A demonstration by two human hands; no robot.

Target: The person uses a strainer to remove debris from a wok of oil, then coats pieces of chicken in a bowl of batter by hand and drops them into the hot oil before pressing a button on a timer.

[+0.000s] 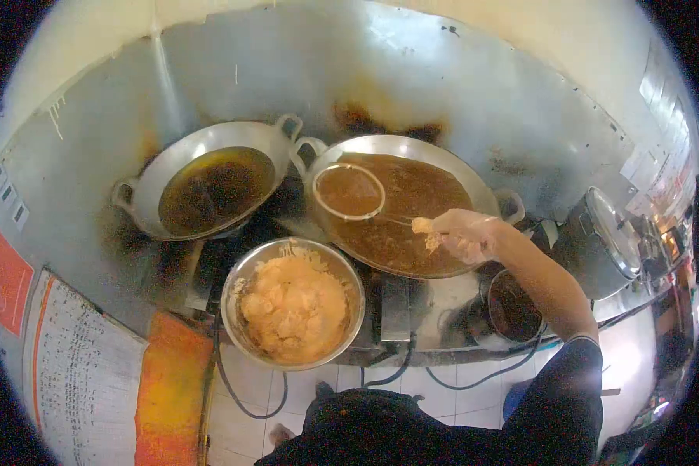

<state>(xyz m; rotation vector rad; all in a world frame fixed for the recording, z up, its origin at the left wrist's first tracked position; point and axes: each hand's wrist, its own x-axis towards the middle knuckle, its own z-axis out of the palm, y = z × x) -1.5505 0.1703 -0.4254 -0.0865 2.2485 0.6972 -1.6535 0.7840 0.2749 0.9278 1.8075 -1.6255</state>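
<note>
The right hand [469, 237] pinches a battered piece [422, 225], the grip closed around it. The piece pokes out just left of the grip, over the oil [423, 186] in the wok [388, 144] beneath. The strainer [349, 192] is further left, its wire handle running toward the fingers; whether they also hold it, I cannot tell. Done well, this calls for a low, slow release that lets the piece slide in away from the body, with fingertips clear of what looks like hot oil. Loose strands are best shed over the bowl [355, 299], down and left of the grip. The left hand [279, 435] may be the bit of skin at the lower edge; its state is unclear.
</note>
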